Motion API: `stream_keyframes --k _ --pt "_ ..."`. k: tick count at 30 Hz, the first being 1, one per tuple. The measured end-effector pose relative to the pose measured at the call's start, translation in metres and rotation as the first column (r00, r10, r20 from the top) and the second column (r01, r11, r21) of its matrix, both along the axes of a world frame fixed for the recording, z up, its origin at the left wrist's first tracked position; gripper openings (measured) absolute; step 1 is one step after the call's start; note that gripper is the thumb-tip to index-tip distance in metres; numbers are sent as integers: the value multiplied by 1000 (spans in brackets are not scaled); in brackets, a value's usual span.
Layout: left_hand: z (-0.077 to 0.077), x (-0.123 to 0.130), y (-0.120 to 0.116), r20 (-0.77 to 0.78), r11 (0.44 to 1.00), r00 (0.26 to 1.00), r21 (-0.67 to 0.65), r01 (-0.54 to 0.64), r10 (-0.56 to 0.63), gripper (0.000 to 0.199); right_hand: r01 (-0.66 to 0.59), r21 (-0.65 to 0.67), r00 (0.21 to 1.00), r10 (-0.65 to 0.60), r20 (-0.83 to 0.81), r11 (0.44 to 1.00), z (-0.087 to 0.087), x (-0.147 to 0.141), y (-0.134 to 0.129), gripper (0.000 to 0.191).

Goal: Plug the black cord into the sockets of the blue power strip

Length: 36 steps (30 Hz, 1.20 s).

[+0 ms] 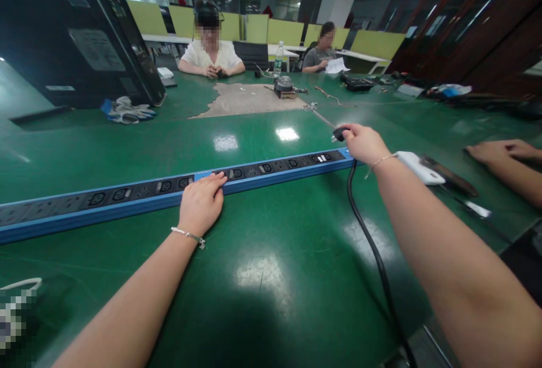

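A long blue power strip [279,178] with black sockets lies slantwise across the green table [271,227]. My left hand [202,201] rests on the strip near its middle, palm down, the fingers reaching over its sockets. Beyond the strip's right end, my right hand [365,143] is closed around a black plug [340,134] with metal prongs, held above the table. A thick black cable [375,249] hangs from near the strip's right end and curves down toward the front edge; the part behind my right hand is hidden.
A black computer case [80,40] and gloves [127,110] are at the left. Cardboard [249,100] lies beyond the strip. At the right are a white device [419,168] and another person's hands [491,152]. Two people [212,55] sit across the table.
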State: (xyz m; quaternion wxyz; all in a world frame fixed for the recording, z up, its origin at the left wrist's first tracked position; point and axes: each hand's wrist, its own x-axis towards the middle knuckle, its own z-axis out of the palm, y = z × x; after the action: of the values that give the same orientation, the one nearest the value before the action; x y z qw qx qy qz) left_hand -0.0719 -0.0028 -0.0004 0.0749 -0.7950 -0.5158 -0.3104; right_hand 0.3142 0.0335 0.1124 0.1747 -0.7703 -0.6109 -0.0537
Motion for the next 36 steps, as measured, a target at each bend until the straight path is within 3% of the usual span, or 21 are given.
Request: stream_keyframes --k 2,5,14,19,27,30,34,36 --pt "1 0 0 5 1000 1000 -4 1 -1 30 4 -114 1000 -6 -19 993 -1 24 4 40" --pt "1 1 0 7 1000 1000 -6 3 -3 29 26 -185 997 -11 80 982 -13 44 8 39" --pt "1 0 0 3 1000 1000 -14 -2 2 29 19 -308 967 61 249 951 -41 43 17 42" --pt "1 0 0 5 1000 1000 -11 7 -7 30 75 -285 957 11 291 956 -45 36 13 44" --pt "-1 -1 0 18 1000 1000 -16 5 -5 32 63 -215 978 -17 209 975 -49 36 8 43" --pt "-1 0 0 14 1000 1000 -17 1 0 33 103 -119 984 -83 161 988 -43 35 2 42" --pt "0 0 0 22 1000 1000 -13 -7 8 32 178 120 977 -190 94 977 -12 50 -1 42" --pt "1 0 0 26 1000 1000 -18 -9 10 31 140 10 986 -141 94 990 1 62 1 40"
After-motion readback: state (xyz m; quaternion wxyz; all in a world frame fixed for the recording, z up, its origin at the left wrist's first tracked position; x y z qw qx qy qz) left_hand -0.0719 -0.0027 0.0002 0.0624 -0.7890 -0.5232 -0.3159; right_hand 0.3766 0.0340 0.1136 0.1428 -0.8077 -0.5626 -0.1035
